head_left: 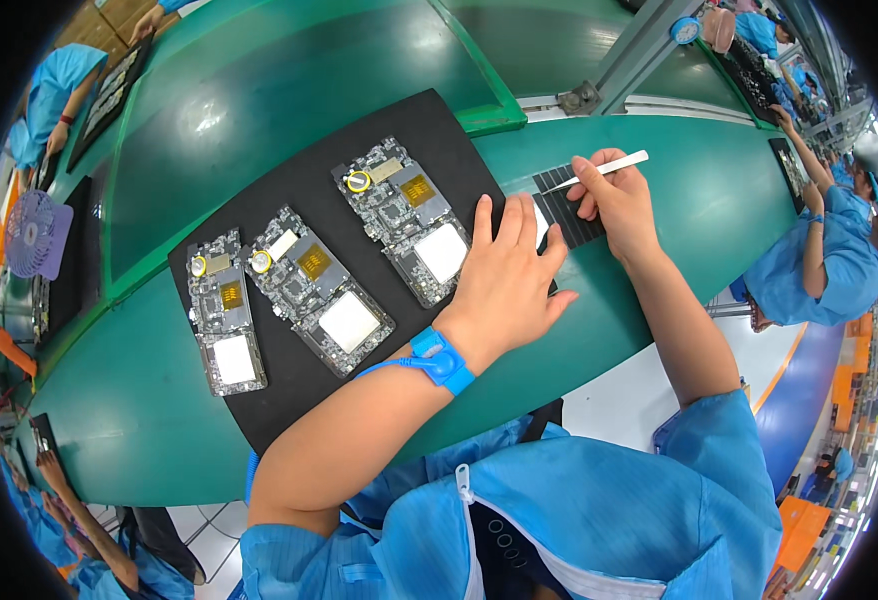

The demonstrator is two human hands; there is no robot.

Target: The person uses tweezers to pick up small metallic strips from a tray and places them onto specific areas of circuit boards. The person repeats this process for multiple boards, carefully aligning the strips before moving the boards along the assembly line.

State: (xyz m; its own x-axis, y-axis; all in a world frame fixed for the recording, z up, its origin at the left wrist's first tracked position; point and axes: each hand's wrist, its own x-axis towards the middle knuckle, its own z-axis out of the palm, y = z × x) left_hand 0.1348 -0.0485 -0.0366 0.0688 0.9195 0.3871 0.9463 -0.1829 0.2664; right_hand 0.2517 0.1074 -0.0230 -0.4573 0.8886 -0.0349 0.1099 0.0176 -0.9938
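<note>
My right hand [619,205] pinches white tweezers [627,163], their tip over a sheet of black strips [577,218] on the green bench. Palm down, my left hand [504,285] has its fingers stretched and spread over the mat's right edge, fingertips beside the sheet; whether they press on it I cannot tell. A blue wrist strap [441,361] circles the left wrist. On the black mat [439,112] lie three circuit boards: a left one [221,325], a middle one [294,275] and a right one [384,210], each with a white square and an amber patch. My left hand partly covers the right board.
The green bench [359,460] runs past both sides of the mat. A metal post [649,50] rises behind the sheet. A purple fan [39,235] stands at far left. Co-workers in blue sit around, one [824,260] at the right.
</note>
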